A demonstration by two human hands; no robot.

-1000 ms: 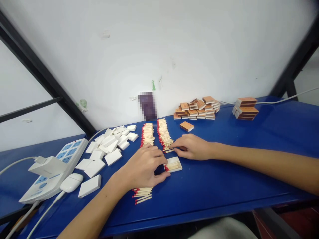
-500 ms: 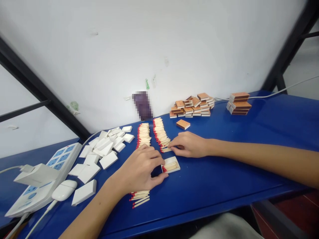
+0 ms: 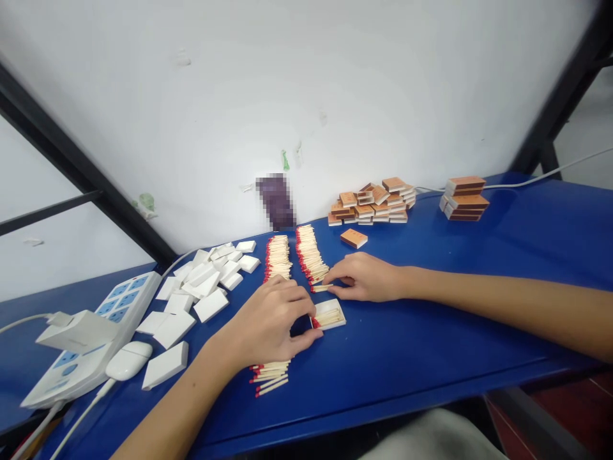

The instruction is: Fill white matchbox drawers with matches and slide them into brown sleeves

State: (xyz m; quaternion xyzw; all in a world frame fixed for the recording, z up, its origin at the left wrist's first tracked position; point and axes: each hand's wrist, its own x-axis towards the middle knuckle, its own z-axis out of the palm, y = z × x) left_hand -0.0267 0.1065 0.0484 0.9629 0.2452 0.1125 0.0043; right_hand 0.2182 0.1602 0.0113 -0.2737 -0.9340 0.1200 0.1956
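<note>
My left hand (image 3: 271, 322) rests on the blue table (image 3: 431, 345), thumb and fingers closed on the left end of a small white matchbox tray (image 3: 329, 315) that holds some red-tipped matches. Just behind the tray, my right hand (image 3: 366, 276) pinches a match or two (image 3: 320, 288) at the near end of the right row of matches (image 3: 309, 252). A second row of matches (image 3: 279, 255) lies to its left. A small bunch of loose matches (image 3: 271, 375) lies near my left wrist.
White inner trays (image 3: 201, 287) are scattered at the left, beside a white power strip with a plug (image 3: 90, 326) and a white earbud case (image 3: 128, 360). Orange matchbox sleeves are piled at the back (image 3: 373, 206), with one lying alone (image 3: 354, 238) and a stack (image 3: 463, 198) further right.
My right hand has drawn a match or two out of the right row toward the tray. My left hand stays on the tray. The view shifted slightly.
</note>
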